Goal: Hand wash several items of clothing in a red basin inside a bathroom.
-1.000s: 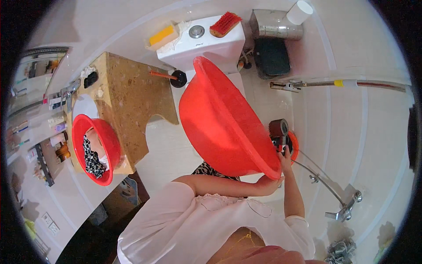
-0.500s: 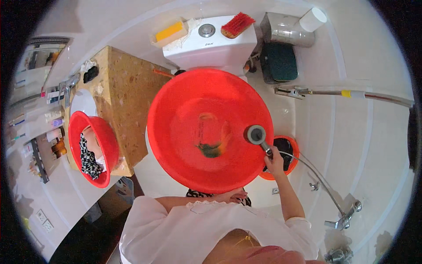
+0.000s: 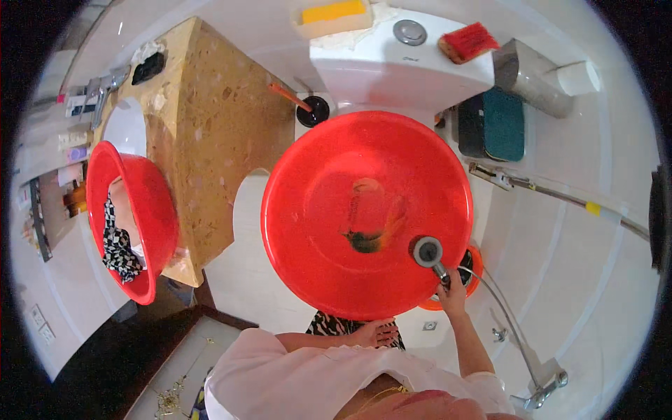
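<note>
My right hand [image 3: 452,295] grips the handle of a grey shower head [image 3: 427,253], held over the right part of a large round red basin [image 3: 364,157]. A pale hose [image 3: 494,297] trails from it to a wall tap [image 3: 546,392]. The basin has a dark green and orange printed patch on its bottom. My left hand [image 3: 376,333] lies by the near rim, fingers apart against black-and-white patterned trousers [image 3: 334,324]; it holds nothing that I can see. Whether water runs from the shower head cannot be made out.
At left, a smaller red basin [image 3: 157,199] with patterned cloth leans over the sink on a stone counter [image 3: 231,105]. Behind stand a toilet tank [image 3: 364,66] with a red brush [image 3: 467,43] and a plunger [image 3: 313,112]. An orange-rimmed bucket [image 3: 476,269] and a mop pole [image 3: 560,197] are at right.
The view has shifted, so the room appears moved. My right hand still holds the shower head over the basin's right side. My left hand's fingers now show more below the near rim.
</note>
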Action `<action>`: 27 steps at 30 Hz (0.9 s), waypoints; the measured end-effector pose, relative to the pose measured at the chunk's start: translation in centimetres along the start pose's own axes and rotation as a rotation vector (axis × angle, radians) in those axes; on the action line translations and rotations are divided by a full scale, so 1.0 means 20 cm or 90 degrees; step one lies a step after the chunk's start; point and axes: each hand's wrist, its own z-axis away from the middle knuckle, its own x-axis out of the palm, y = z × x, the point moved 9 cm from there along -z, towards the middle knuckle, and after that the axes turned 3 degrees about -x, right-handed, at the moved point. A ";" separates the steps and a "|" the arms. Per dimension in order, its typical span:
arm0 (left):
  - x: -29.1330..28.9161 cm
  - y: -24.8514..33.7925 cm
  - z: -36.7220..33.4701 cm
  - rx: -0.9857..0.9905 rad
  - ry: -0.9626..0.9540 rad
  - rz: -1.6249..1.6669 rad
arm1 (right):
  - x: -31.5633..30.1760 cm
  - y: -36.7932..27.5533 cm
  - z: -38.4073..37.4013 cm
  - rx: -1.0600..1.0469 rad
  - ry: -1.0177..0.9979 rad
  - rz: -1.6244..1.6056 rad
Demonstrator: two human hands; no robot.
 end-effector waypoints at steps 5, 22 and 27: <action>-0.10 0.18 -0.07 0.064 0.060 -0.306 | 0.07 0.05 0.02 -0.021 0.011 0.029; -0.42 1.63 1.30 0.695 0.894 -0.716 | -0.18 -0.29 0.18 0.067 0.177 -0.208; -0.31 1.51 1.40 0.743 0.938 -0.702 | -0.28 -0.49 0.19 0.025 0.264 -0.196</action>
